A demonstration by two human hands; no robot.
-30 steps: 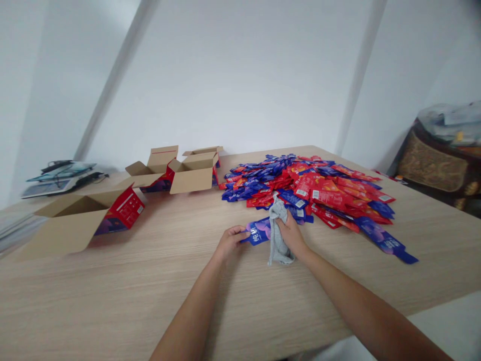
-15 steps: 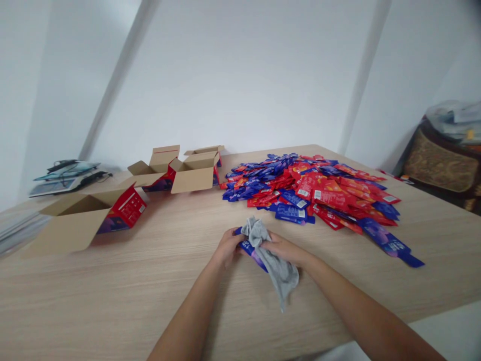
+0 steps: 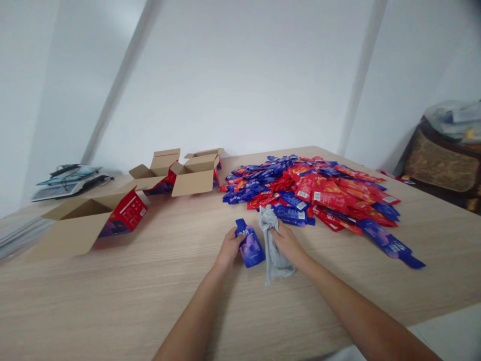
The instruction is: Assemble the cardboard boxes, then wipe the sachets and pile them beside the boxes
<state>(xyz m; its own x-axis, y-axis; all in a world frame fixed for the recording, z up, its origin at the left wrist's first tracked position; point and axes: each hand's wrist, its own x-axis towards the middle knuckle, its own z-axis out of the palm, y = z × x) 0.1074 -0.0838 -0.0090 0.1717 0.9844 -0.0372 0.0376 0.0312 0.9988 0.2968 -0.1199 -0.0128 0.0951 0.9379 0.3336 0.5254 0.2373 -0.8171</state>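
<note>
Between the thumb and fingers of my left hand (image 3: 229, 245) is a blue pouch (image 3: 251, 249) with a narrow neck at its top and pale print on its face. My right hand (image 3: 286, 241) grips a bunched grey cloth (image 3: 277, 260), which hangs down toward the tabletop. The cloth and the pouch are side by side with a small gap. Beyond my hands lies a large heap of red and blue pouches (image 3: 326, 195). One blue pouch (image 3: 387, 239) sticks out from the heap's near right side.
Open cardboard boxes stand on the left: a near one (image 3: 128, 213), one behind it (image 3: 161, 175) and another (image 3: 197, 175) toward the middle. At the far left are a stack of flat items (image 3: 69, 183) and a pale sheaf (image 3: 22, 233). A patterned chair (image 3: 443, 158) stands right of the table.
The cloth has come away from the pouch, moving right with my right hand. The pouch, covered in part before, now shows its whole printed face in my left hand.
</note>
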